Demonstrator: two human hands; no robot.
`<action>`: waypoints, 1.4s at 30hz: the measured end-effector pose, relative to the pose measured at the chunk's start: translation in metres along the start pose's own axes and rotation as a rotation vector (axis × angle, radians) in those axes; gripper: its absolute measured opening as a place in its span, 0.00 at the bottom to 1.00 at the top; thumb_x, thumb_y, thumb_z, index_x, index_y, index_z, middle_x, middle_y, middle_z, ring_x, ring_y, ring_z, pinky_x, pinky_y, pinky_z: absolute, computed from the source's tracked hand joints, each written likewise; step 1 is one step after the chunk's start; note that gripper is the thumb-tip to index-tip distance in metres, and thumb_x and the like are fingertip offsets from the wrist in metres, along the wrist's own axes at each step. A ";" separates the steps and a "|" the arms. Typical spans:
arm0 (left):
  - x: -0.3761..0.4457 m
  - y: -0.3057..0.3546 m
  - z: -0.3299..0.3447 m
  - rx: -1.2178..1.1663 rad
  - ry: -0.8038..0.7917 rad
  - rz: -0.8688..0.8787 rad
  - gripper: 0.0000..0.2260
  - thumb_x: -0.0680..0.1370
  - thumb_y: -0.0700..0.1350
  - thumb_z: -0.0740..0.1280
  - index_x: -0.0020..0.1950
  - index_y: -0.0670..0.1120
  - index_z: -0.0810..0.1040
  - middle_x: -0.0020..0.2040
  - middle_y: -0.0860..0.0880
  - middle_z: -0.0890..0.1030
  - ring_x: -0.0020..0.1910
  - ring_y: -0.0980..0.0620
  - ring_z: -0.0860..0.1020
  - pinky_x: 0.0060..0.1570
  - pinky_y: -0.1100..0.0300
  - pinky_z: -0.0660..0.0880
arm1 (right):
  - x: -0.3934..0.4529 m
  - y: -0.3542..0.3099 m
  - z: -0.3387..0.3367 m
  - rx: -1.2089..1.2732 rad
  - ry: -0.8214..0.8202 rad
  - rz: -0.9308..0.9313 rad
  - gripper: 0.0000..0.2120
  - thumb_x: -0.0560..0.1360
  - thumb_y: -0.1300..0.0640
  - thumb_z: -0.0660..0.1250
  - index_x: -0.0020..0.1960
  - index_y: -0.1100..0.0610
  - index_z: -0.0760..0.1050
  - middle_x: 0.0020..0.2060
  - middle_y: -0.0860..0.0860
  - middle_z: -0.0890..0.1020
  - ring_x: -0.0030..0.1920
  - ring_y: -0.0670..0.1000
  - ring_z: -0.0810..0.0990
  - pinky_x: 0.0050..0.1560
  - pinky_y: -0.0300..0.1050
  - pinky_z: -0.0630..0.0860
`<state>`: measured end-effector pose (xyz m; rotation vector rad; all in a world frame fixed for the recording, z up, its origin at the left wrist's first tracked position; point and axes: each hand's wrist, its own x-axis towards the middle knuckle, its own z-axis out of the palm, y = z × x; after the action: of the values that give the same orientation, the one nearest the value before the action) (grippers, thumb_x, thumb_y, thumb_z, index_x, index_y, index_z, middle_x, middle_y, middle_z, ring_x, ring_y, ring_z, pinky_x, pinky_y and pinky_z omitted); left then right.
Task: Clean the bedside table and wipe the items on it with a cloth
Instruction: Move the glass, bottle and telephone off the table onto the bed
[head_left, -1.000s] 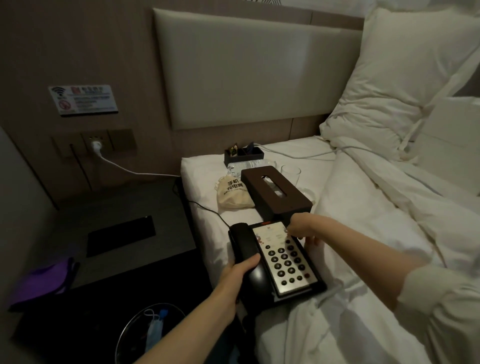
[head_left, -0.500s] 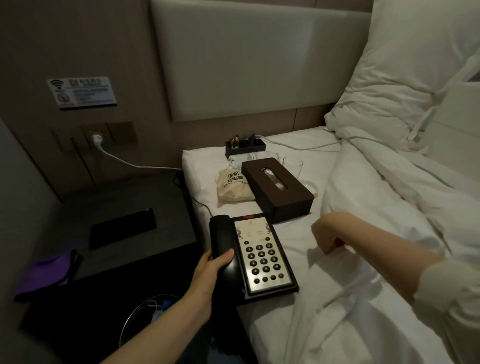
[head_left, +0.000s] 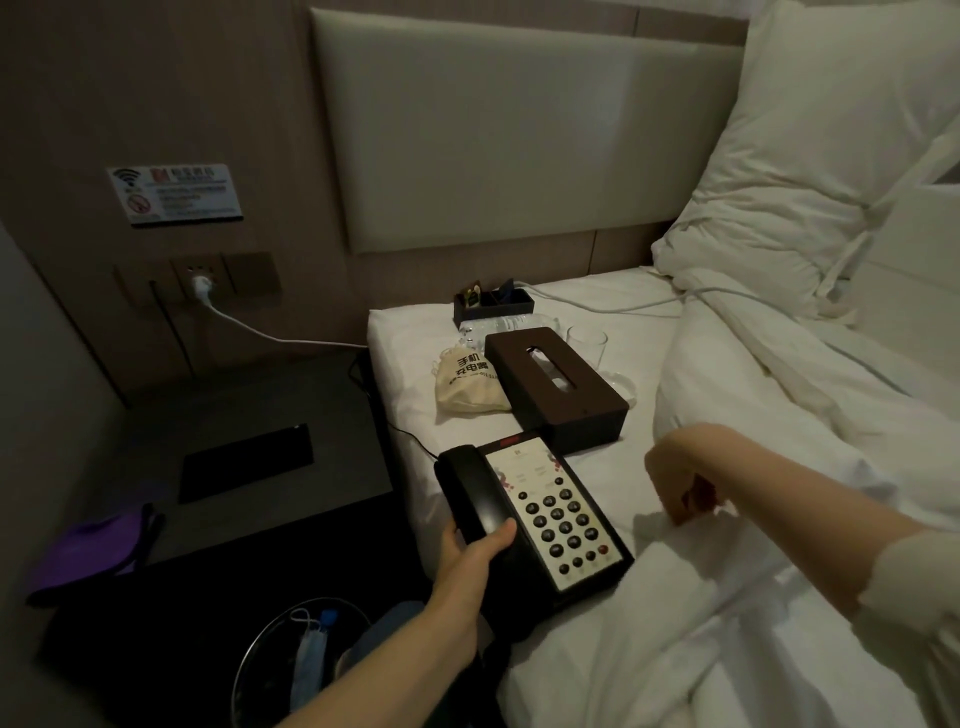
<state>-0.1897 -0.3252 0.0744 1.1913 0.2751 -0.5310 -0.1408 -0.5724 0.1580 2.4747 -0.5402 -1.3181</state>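
Your left grip (head_left: 470, 558) is wrapped around the handset side of the black telephone (head_left: 535, 519), which lies on the bed (head_left: 405, 343) near its left edge. Your right grip (head_left: 675, 486) is curled loosely and holds nothing, hovering just above the duvet (head_left: 779, 415). Beyond the telephone sits the brown tissue box (head_left: 556, 387). The purple cloth (head_left: 83, 551) lies at the bench's (head_left: 249, 395) near left corner.

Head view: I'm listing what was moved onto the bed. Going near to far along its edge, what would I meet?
Phone → tissue box → water bottle → black organiser tray.
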 end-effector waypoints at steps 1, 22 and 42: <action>-0.001 -0.002 0.003 -0.005 0.006 -0.012 0.25 0.72 0.44 0.73 0.64 0.58 0.66 0.53 0.50 0.79 0.47 0.51 0.79 0.34 0.58 0.77 | 0.000 -0.002 -0.005 0.066 0.032 -0.012 0.07 0.74 0.55 0.71 0.40 0.57 0.78 0.28 0.51 0.81 0.32 0.48 0.78 0.42 0.42 0.77; -0.002 0.016 -0.020 0.381 -0.102 -0.174 0.21 0.75 0.62 0.65 0.62 0.51 0.73 0.46 0.50 0.78 0.40 0.56 0.77 0.33 0.65 0.72 | -0.040 -0.078 -0.052 0.233 0.615 -0.219 0.05 0.76 0.56 0.64 0.49 0.55 0.77 0.39 0.51 0.79 0.38 0.50 0.79 0.38 0.43 0.76; 0.105 0.180 -0.235 -0.022 0.398 -0.029 0.26 0.77 0.64 0.58 0.66 0.47 0.73 0.50 0.46 0.78 0.48 0.48 0.75 0.53 0.52 0.68 | -0.026 -0.339 -0.156 0.337 0.596 -0.644 0.16 0.77 0.57 0.60 0.63 0.58 0.74 0.57 0.59 0.78 0.54 0.61 0.78 0.47 0.48 0.74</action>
<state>0.0111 -0.0839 0.0860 1.2678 0.6369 -0.3102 0.0414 -0.2477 0.1208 3.2829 0.2212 -0.5868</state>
